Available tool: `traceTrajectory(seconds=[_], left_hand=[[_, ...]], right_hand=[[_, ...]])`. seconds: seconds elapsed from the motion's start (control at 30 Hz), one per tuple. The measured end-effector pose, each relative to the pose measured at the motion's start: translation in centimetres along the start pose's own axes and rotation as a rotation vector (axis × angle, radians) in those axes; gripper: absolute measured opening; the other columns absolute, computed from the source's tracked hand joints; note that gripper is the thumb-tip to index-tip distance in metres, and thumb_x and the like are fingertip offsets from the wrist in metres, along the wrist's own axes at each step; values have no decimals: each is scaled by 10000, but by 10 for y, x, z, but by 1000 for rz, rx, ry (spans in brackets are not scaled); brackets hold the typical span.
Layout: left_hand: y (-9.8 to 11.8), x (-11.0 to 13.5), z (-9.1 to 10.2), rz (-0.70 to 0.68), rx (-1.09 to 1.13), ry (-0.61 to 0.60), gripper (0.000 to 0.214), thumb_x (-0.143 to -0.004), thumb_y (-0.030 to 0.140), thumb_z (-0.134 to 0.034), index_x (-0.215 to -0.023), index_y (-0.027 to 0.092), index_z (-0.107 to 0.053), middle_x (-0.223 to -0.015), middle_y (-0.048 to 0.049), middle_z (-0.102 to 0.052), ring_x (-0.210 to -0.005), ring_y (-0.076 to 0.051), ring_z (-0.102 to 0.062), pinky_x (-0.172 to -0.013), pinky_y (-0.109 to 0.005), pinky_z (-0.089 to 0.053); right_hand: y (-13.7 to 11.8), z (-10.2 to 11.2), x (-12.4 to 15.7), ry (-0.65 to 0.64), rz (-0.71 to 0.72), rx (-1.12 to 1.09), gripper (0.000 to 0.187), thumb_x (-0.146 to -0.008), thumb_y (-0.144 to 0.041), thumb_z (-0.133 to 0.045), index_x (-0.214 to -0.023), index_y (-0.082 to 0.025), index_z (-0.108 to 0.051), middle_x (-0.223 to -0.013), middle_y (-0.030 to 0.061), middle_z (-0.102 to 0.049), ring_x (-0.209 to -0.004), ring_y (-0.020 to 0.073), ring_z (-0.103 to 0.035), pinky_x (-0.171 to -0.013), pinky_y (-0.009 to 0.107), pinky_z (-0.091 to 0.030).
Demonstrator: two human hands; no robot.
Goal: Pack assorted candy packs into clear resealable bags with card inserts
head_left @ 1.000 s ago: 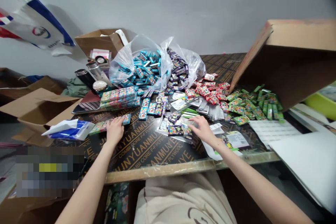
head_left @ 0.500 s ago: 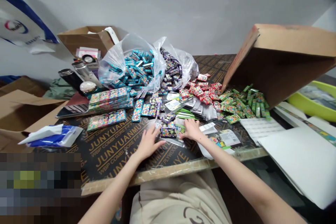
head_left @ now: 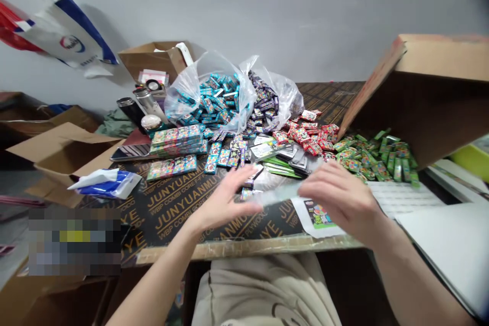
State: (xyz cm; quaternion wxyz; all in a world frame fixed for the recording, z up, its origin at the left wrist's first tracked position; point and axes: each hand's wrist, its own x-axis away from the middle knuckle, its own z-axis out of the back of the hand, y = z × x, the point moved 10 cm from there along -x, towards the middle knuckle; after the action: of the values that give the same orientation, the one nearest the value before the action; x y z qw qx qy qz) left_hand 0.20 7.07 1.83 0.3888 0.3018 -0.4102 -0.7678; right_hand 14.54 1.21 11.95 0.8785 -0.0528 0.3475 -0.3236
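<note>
My right hand (head_left: 340, 196) is raised over the table's front part, fingers curled together on one end of a clear plastic bag (head_left: 281, 194), which is blurred by motion. The bag's other end reaches the thumb of my left hand (head_left: 227, 201); whether they touch, I cannot tell. That left hand is spread, thumb and fingers apart, beside a few small purple packs (head_left: 247, 193) partly hidden by it. Under my right hand lies a printed bag (head_left: 321, 219) with a colourful label. Blue and purple packs (head_left: 225, 157) stand in rows just beyond my left hand.
Open plastic bags hold blue packs (head_left: 214, 99) and purple packs (head_left: 263, 94). Loose red packs (head_left: 301, 135) and green packs (head_left: 382, 155) lie to the right, below a tilted carton (head_left: 431, 61). Stacked packs (head_left: 175, 137), a black flask (head_left: 130, 112) and tissues (head_left: 105, 183) are left.
My right hand has lifted and moved right, now with the clear bag in its fingers. The packs between my hands are less visible. The camera view has turned left.
</note>
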Motion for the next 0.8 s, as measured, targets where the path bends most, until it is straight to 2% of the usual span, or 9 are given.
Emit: traceTrajectory(seconds=[0.07, 0.13, 0.2, 0.27, 0.33, 0.47, 0.63, 0.73, 0.8], left_hand=[[20, 8, -37, -13, 297, -253, 762, -582, 475, -717, -1264, 238, -473, -1347, -75, -444, -1253, -305, -350, -1061, -457, -202], [23, 17, -66, 56, 646, -366, 745, -606, 522, -669, -1249, 192, -489, -1303, -98, -487, -1196, -318, -418, -1011, -454, -289], [10, 23, -83, 161, 928, -325, 671, -648, 526, -613, -1203, 160, -523, -1225, -121, -547, -1102, -318, -503, -948, -449, -357], [-7, 29, -90, 234, 1098, -225, 619, -656, 500, -605, -1166, 153, -545, -1152, -132, -589, -1010, -298, -563, -912, -436, -387], [-18, 36, -93, 259, 1193, -157, 607, -640, 473, -628, -1150, 154, -553, -1097, -131, -616, -959, -281, -589, -910, -431, -390], [-29, 45, -95, 328, 1255, -77, 542, -652, 396, -636, -1140, 173, -564, -1050, -107, -640, -961, -270, -591, -916, -423, -387], [-29, 42, -86, 330, 1148, -17, 603, -606, 379, -678, -1154, 153, -568, -1096, -106, -619, -1009, -268, -553, -865, -346, -408], [-26, 41, -77, 295, 1016, 4, 591, -611, 314, -687, -1165, 144, -567, -1094, -91, -621, -1004, -255, -544, -842, -311, -402], [-29, 44, -77, 313, 953, -3, 518, -641, 295, -671, -1128, 134, -596, -1053, -83, -640, -973, -244, -552, -825, -297, -399]], right_hand=[[-23, -10, -3, -64, 92, -61, 185, -854, -94, -433, -857, -187, -593, -763, 42, -612, -729, 150, -531, -718, 311, -392], [-25, -16, -5, 4, 95, -96, 173, -853, -95, -441, -898, -192, -576, -788, 43, -605, -764, 155, -533, -736, 315, -405], [-8, -15, -2, 183, -5, -46, 158, -824, -157, -531, -972, -206, -558, -908, 64, -596, -885, 190, -530, -811, 358, -401], [15, -12, 10, 378, -155, -6, 310, -749, -241, -647, -1036, -218, -533, -1012, 82, -566, -985, 229, -503, -863, 395, -386], [36, -22, 20, 429, -294, -72, 410, -694, -283, -702, -1054, -224, -516, -1024, 76, -559, -983, 231, -506, -850, 384, -401], [52, -60, 26, 248, -423, -258, 352, -665, -293, -722, -959, -210, -546, -911, 39, -585, -853, 195, -528, -769, 331, -415], [41, -82, 18, -2, -346, -311, 180, -684, -281, -708, -674, -179, -560, -717, 12, -563, -749, 172, -494, -714, 302, -383], [33, -95, 19, -205, -282, -380, 182, -691, -318, -702, -747, -175, -604, -757, 19, -583, -788, 176, -497, -752, 300, -382], [38, -102, 23, -281, -312, -386, 329, -656, -354, -723, -912, -185, -605, -825, 24, -591, -829, 187, -487, -768, 307, -385]])
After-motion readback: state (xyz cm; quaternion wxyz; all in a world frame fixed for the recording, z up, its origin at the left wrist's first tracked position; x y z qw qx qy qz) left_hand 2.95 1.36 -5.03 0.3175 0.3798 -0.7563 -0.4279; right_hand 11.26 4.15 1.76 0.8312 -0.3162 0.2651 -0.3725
